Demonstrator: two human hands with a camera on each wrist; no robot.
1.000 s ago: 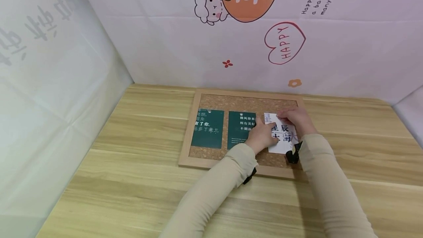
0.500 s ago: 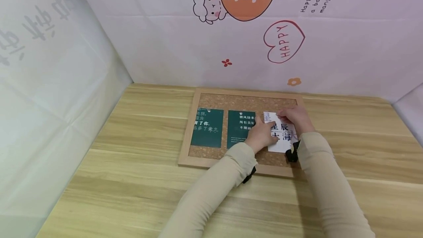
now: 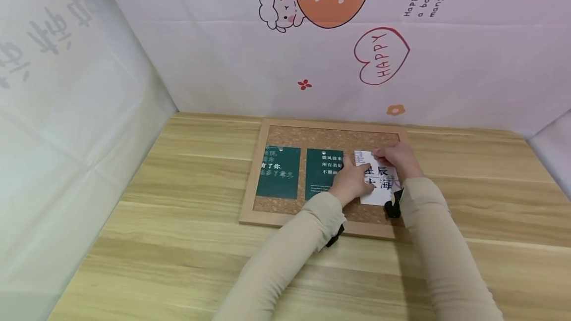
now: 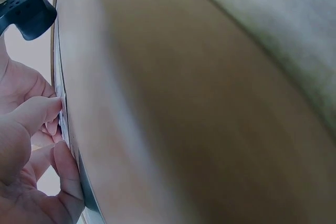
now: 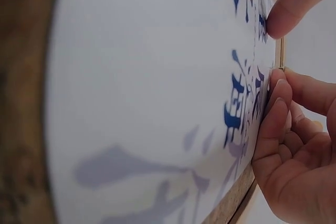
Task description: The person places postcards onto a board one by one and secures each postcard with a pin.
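Observation:
A white card [image 3: 379, 194] with dark and pale purple characters lies on the right part of a framed cork board [image 3: 330, 137]. My left hand [image 3: 350, 181] presses it down at its left side, thumb and fingertips spread. At the card's top edge, my right hand [image 3: 400, 158] has its other fingers curled while thumb and forefinger pinch a small push pin [image 5: 281, 68], mostly hidden by the fingertips. In the right wrist view, left fingers [image 5: 296, 3] touch the card's face. The left wrist view shows both hands close together along the board, seen edge-on.
Two green cards, one at the left [image 3: 278, 185] and one in the middle [image 3: 317, 182], hang on the board with a pin near each top edge. The wooden table [image 3: 178, 202] lies around the board. A printed white cloth [image 3: 250, 73] rises behind.
Both hands keep nearly the same place on the white card. The head view has shifted very slightly.

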